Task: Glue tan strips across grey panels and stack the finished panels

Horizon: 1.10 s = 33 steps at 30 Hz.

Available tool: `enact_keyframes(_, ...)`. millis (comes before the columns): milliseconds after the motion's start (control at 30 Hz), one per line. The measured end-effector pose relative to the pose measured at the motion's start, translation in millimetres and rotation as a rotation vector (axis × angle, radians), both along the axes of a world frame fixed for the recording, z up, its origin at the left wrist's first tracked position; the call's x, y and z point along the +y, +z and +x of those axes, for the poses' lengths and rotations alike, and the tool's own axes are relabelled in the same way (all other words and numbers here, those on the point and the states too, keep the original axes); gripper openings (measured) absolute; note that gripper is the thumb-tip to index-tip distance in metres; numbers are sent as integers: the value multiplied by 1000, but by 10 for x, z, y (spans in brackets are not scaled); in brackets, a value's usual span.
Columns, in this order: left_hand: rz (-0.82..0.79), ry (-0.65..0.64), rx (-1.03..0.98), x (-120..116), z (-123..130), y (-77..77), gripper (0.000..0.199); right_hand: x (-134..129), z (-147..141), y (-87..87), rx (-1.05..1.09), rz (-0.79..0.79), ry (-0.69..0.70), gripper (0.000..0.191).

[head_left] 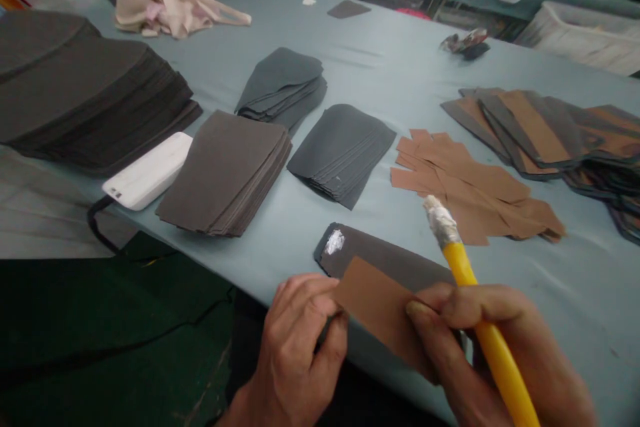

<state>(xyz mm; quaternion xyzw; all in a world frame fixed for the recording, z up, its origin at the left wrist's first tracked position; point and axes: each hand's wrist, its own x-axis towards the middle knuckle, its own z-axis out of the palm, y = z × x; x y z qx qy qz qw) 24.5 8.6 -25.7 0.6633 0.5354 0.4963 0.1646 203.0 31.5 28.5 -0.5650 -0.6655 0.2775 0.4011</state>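
A brown strip (377,307) is stretched between my two hands at the table's front edge. My left hand (305,340) pinches its left end. My right hand (480,340) grips the strip between thumb and fingers, and also keeps a yellow-handled brush (465,267) tilted up, its bristles coated in white paste. Behind the strip lies a dark grey piece (395,250) with a white smear (335,241) near its left end; the strip and my right hand cover part of it. A loose pile of similar brown strips (470,177) lies just beyond the brush.
Stacks of dark pieces (225,170) and grey pieces (343,150) stand ahead, beside a white device (147,170) with a black cable. Larger dark sheets (85,90) are at left. Dark pieces with brown strips (540,123) lie at right. Pale cloth (175,3) and white bins (585,33) are farther back.
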Motion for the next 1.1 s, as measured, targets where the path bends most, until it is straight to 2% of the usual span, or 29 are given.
enact_keyframes(167, -28, 7, 237, 35, -72, -60, 19, 329, 16, -246, -37, 43, 78, 16)
enact_keyframes(333, -76, -3, 346, 28, -91, -119, 18, 445, 24, -457, -122, 34, 93, 12)
enact_keyframes(567, -103, -39, 346, 21, -118, -150, 16, 491, 41, -501, -179, 25, 162, 13)
enact_keyframes(767, -96, -54, 345, 20, -140, -162, 17, 514, -6, -528, -175, -28, 156, 15)
enact_keyframes(1100, -139, -66, 315, -4, -174, -130, 16, 548, -25, -571, -224, 28, 157, 16)
